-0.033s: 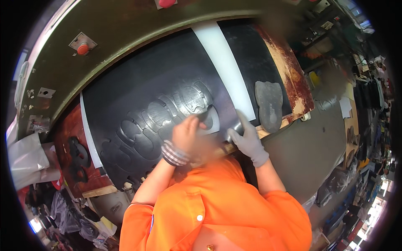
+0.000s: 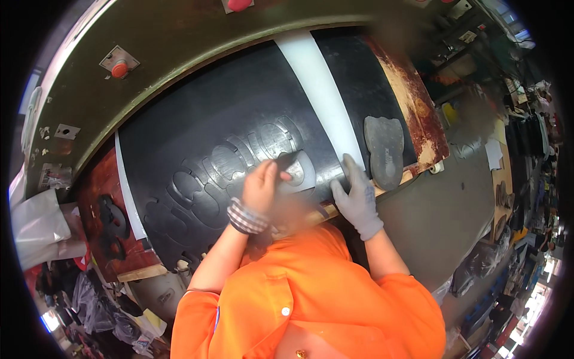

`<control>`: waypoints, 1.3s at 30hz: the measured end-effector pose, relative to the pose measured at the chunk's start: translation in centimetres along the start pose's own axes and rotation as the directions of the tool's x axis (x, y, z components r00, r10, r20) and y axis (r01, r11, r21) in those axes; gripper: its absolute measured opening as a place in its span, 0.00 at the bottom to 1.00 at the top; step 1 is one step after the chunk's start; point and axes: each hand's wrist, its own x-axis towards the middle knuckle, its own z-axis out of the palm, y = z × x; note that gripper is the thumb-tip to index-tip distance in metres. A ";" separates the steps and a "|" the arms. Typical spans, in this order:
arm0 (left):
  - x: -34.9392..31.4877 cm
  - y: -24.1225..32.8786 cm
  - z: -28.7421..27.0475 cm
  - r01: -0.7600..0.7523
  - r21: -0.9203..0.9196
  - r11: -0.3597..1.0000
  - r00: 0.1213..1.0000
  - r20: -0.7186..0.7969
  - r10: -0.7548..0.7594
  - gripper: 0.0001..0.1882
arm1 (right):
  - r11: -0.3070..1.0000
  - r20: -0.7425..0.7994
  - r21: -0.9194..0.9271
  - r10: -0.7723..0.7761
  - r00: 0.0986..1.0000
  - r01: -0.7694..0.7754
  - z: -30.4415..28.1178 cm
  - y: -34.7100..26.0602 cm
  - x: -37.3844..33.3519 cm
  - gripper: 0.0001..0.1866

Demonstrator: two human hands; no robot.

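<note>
A large black sheet point(image 2: 209, 107), scored with curved sole-shaped outlines, lies on the bench before me. My left hand point(image 2: 261, 186), bare with a checked band at the wrist, is closed on a small dark flat piece point(image 2: 287, 159) above the sheet's near right part. Just beyond that piece, a pale curved gap point(image 2: 306, 170) shows in the sheet. My right hand point(image 2: 360, 200), in a grey glove, rests at the sheet's near right corner with thumb and fingers apart. A blur hides the area right of my left wrist.
A white strip point(image 2: 320, 78) runs along the sheet's right side. Right of it, a dark grey sole-shaped piece point(image 2: 384, 152) lies near the bench edge. Black cut-outs point(image 2: 112, 224) lie on the reddish board at left. A green machine beam point(image 2: 179, 51) with a red button point(image 2: 119, 70) spans the far side.
My right thumb and fingers have spread apart. The sheet's near right corner, bent up between them before, now lies flatter. My left hand has shifted slightly left.
</note>
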 end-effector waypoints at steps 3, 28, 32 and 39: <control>1.5 -0.1 -0.5 -0.022 -0.191 0.981 1.000 -0.022 0.018 0.18 | 0.864 0.163 -0.166 -0.452 0.877 0.476 1.3 -1.2 0.2 0.32; -6.3 -3.0 -7.0 -0.444 0.560 0.699 0.873 0.097 0.477 0.19 | 0.391 0.822 0.477 0.118 0.556 -0.787 5.8 -6.8 -0.1 0.12; -4.3 -2.6 -7.5 -0.077 0.097 0.992 0.982 -0.166 0.093 0.15 | 0.934 0.087 0.020 -0.357 0.930 0.356 8.1 -9.9 -3.6 0.12; 0.3 7.9 -19.8 -0.439 -0.104 0.892 0.763 -0.568 0.309 0.17 | 0.864 0.555 -0.221 -0.270 0.787 0.452 10.2 -10.5 -5.3 0.22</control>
